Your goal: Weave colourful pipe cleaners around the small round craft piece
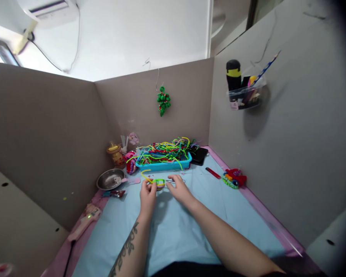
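Observation:
My left hand (148, 192) is closed, thumb and fingers pinching a small looped piece of green and yellow pipe cleaner (159, 182). From that hand a loose yellow pipe cleaner end (145, 172) curls up and to the left. My right hand (177, 188) is to the right of the piece, fingers bent around a thin silver tool (169, 182). The tool's tip points at the piece; its kind is too small to tell, and the fingers cover part of it.
Behind the hands is a blue basket (164, 166) heaped with coloured pipe cleaners. A metal bowl (111, 179) and a glue gun (85, 223) are on the left. On the right lie a red cutter (213, 173) and a colourful beaded item (233, 178). Grey partitions (167, 127) enclose the table.

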The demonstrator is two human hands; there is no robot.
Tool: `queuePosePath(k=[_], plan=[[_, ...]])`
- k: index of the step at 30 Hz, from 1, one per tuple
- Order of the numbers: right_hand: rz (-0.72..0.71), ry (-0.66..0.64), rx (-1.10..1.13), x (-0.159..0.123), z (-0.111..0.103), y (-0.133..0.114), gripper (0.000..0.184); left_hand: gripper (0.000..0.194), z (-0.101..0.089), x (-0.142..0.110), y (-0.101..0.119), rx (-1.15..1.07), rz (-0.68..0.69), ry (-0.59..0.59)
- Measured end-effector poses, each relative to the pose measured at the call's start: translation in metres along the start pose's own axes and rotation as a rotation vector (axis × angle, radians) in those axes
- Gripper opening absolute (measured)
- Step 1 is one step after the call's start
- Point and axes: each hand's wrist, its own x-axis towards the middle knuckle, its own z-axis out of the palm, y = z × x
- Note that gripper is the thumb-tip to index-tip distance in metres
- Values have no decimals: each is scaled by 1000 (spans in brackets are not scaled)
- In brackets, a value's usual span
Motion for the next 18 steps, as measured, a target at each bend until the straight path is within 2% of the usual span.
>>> queuePosePath(k=[2, 4, 5, 8, 11, 18], plan=[[17, -29, -299, 2, -10, 1, 23, 40, -3, 2, 1, -26, -10, 33], [103, -92, -645, 5, -22, 4, 25, 42, -5, 4, 1, -55, -24, 58], [160, -117, -748, 7, -29, 7, 28, 42, -5, 4, 0, -73, -31, 66], [284, -139, -824, 14, -46, 18, 38, 42, -5, 5, 0, -127, -49, 62], [370, -183, -854, 17, -58, 27, 35, 40, -4, 4, 0, -124, -48, 52], [457, -170, -899, 15, -74, 31, 38, 37, -4, 4, 1, -97, -26, 77]])
